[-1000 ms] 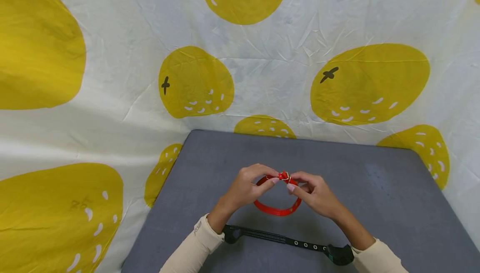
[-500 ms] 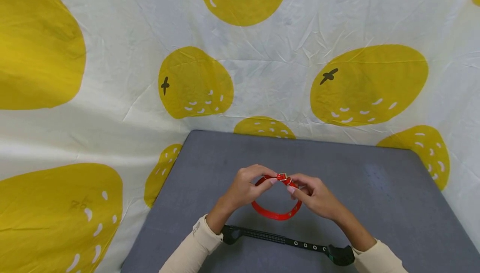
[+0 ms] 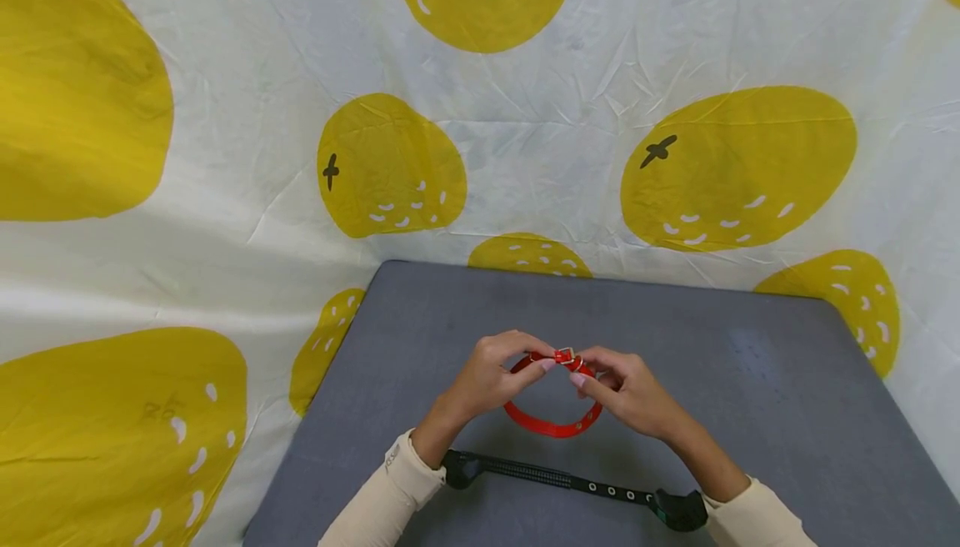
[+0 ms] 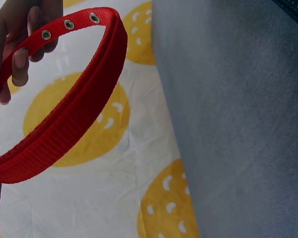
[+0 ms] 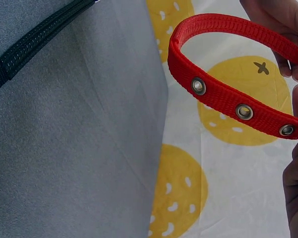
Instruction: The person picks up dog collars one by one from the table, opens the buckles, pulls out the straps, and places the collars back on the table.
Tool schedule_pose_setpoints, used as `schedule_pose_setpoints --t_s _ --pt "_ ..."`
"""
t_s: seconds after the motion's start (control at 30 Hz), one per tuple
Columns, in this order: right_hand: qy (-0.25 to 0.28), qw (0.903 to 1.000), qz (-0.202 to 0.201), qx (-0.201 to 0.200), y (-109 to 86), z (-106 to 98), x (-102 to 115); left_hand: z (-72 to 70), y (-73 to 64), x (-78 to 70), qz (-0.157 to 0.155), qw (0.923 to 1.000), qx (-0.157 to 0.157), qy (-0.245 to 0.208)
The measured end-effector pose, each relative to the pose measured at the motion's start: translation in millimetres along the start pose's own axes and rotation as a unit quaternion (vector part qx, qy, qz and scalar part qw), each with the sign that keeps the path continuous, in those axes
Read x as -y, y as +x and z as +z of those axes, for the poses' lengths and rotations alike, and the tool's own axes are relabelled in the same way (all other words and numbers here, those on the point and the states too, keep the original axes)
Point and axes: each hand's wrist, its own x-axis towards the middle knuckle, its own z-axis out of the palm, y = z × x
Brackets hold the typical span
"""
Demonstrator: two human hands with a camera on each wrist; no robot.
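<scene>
A red pet collar (image 3: 551, 429), fastened into a loop, is held up over the table by both hands. Its metal buckle (image 3: 565, 355) is at the far side of the loop, between the fingertips. The left hand (image 3: 498, 370) pinches the strap just left of the buckle with thumb and index finger. On the other side, the right hand (image 3: 627, 388) pinches the strap by the ring next to the buckle. Metal-rimmed eyelets (image 5: 244, 111) show along the band in the right wrist view. The left wrist view shows the webbing's ribbed weave, with part of each hand at the left edge.
A black strap with eyelets (image 3: 551, 475) lies across the grey table (image 3: 450, 305), nearer the person than the red loop. Its dark ends reach close to both sleeves. Behind the table hangs a white cloth with yellow fruit shapes (image 3: 540, 180).
The buckle has turned to show its face more plainly, and the loop's lower edge has dipped slightly. Both hands keep their pinch on the collar. The black strap has not moved.
</scene>
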Motion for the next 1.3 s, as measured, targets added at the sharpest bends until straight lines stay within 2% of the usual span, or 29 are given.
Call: schedule_pose_setpoints --t_s 0.27,0.83,0.93,1.3 --pt "-0.005 0.9998 -0.017 -0.002 -1.2 -0.2 -3.2 -1.6 -0.2 -0.2 0.001 0.9998 0.018 -0.001" --pt "-0.056 0.9977 -0.039 -0.005 -1.1 0.7 -6.2 -1.3 1.7 -1.2 -0.027 0.9979 0.058 0.004" --pt "-0.059 0.9977 -0.034 -0.003 -1.2 1.4 -6.3 -0.4 1.9 -1.6 -0.030 0.9975 0.063 0.003" --pt "-0.070 0.9967 -0.041 -0.014 -0.3 3.6 -6.7 1.3 2.4 -4.8 -0.040 0.9968 0.067 0.017"
